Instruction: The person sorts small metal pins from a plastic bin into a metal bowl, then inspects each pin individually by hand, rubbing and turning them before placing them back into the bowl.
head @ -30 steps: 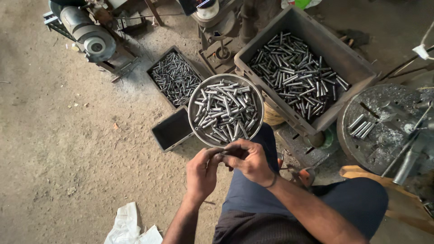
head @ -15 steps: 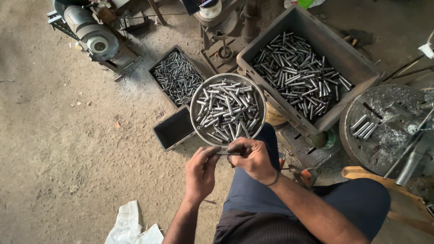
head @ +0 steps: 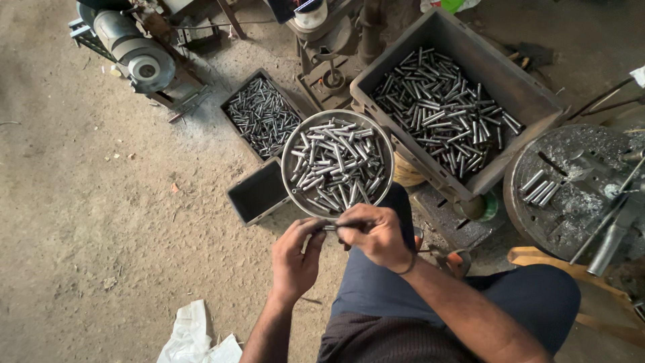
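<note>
Since a second ago little has shifted; both hands stay together just near of the round pan [head: 290, 176], and the slim metal rod [head: 330, 227] remains pinched between them; the right hand [head: 377, 235] has settled a touch lower over the rod's right end, while the left hand [head: 295, 259] keeps its fingertips on the left end; by my reading the rod is still being checked or worked rather than set down, so the work on this piece is not finished.

The rod is short, straight and grey, lying roughly level, mostly hidden by the fingers; only its middle shows; it hangs over the person's knee [head: 396, 282], clear of the pan.

The pan sits just beyond, full of like rods lying crisscross; to its far left a dark tray [head: 232, 111] holds more rods, with an empty black tray [head: 259, 195] near it; to the far right a big grey crate [head: 524, 94] is heaped with rods; at the right edge a round dusty plate [head: 584, 222] carries a few; a grinder [head: 131, 50] stands at the far left on the dirt floor [head: 101, 215].
</note>
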Tool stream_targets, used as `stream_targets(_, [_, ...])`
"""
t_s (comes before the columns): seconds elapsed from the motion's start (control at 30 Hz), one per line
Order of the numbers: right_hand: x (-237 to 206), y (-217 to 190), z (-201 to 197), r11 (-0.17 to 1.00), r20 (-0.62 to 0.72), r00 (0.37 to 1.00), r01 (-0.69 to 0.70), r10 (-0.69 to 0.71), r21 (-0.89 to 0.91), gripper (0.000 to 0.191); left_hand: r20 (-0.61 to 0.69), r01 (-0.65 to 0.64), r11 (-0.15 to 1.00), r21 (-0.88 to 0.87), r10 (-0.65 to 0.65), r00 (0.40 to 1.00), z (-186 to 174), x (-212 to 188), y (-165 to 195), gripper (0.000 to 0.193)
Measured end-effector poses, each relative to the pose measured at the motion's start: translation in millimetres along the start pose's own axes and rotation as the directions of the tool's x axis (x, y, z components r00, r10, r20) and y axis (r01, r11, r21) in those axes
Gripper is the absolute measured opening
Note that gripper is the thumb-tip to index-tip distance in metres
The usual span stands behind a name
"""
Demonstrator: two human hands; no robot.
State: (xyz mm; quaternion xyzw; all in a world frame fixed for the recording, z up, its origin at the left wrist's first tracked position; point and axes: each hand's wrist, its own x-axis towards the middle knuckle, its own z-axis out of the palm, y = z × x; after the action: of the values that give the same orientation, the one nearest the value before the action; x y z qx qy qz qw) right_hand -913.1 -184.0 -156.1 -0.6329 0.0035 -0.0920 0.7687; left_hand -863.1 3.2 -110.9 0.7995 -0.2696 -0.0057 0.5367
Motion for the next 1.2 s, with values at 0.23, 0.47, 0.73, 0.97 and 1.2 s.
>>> stream_targets(0.23, [-4, 0, -5, 0.94, -0.027, 0.964, -0.253, 0.266, 0.228, 0.01, -0.007, 0.007, 1.0, -0.022, -0.007, 1.0, 2, 0, -2, 0.021])
stream_targets(0.47, [0, -4, -5, 0.875, 0.06, 0.952, -0.299, 0.3, 0.381, 0.022, -0.018, 0.091, 0.995, -0.034, -0.091, 0.996, 1, -1, -4, 0.021])
stream_targets(0.73, [-6, 5, 13, 0.922, 0.032, 0.963, -0.267, 0.269, 0.281, 0.015, 0.006, 0.051, 0.998, 0.036, -0.052, 0.999, -8, 0, -2, 0.022])
stream_targets(0.97, [-12, 14, 10, 0.923, 0.047, 0.954, -0.299, 0.296, 0.241, 0.012, -0.089, 0.129, 0.98, 0.152, -0.116, 0.989, 3, -19, -23, 0.006])
stream_targets(1.2, [-7, 9, 8, 0.917, -0.028, 0.939, -0.329, 0.343, 0.225, 0.012, -0.298, 0.248, 0.898, -0.363, -0.364, 0.882, -14, -24, -67, 0.015])
